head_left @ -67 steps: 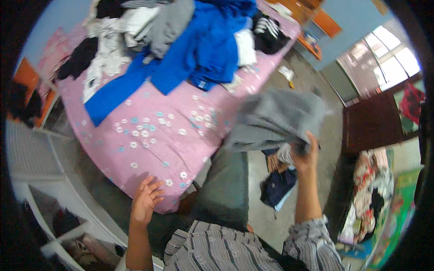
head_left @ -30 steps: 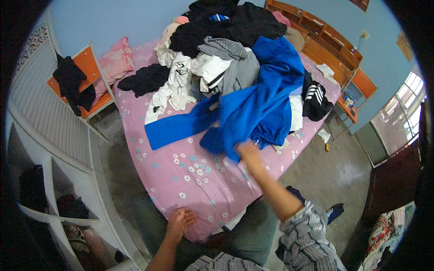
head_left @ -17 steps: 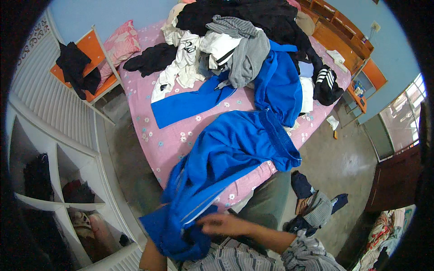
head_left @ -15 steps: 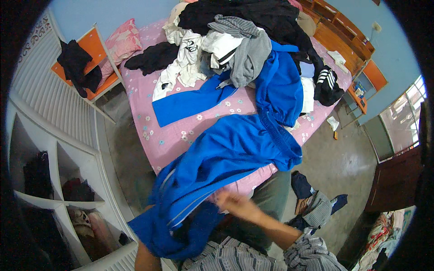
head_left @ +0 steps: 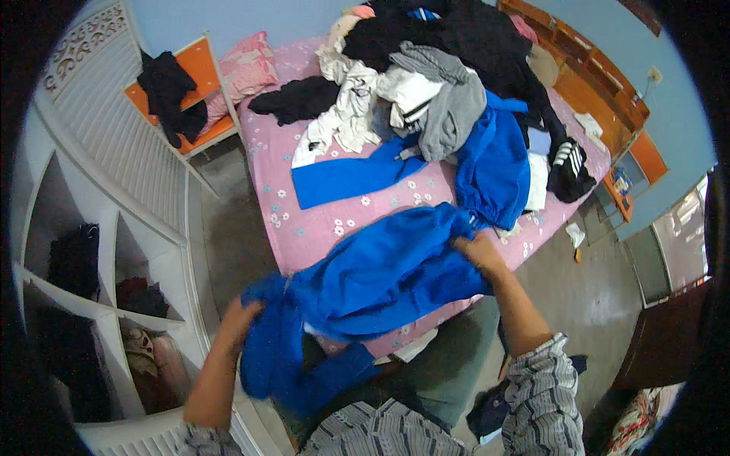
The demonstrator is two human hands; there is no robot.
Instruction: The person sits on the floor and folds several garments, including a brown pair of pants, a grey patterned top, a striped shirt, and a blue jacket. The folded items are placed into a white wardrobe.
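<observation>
A pair of blue track trousers (head_left: 380, 273) stretches across the near edge of the bed, one part hanging down in front of my lap. My left hand (head_left: 245, 313), slightly blurred, is closed on the bunched cloth at the left end. At the other end my right hand (head_left: 479, 254) grips the cloth near the waist, its fingertips partly hidden in the folds. Just beyond lies another blue garment (head_left: 494, 167), with a long blue piece (head_left: 357, 181) reaching left from under the pile.
A pink flowered sheet (head_left: 277, 247) covers the bed. Heaped on it are black clothes (head_left: 456, 38), a grey garment (head_left: 456, 114) and white ones (head_left: 353, 106). White shelves (head_left: 106, 311) stand at my left. An orange chair (head_left: 201, 68) holds black clothing. Dark clothes (head_left: 490, 410) lie on the floor.
My right hand has moved up and right from near my lap to the trousers' waist. My left hand, hidden before, has come up into sight with the left end. The view has shifted slightly.
</observation>
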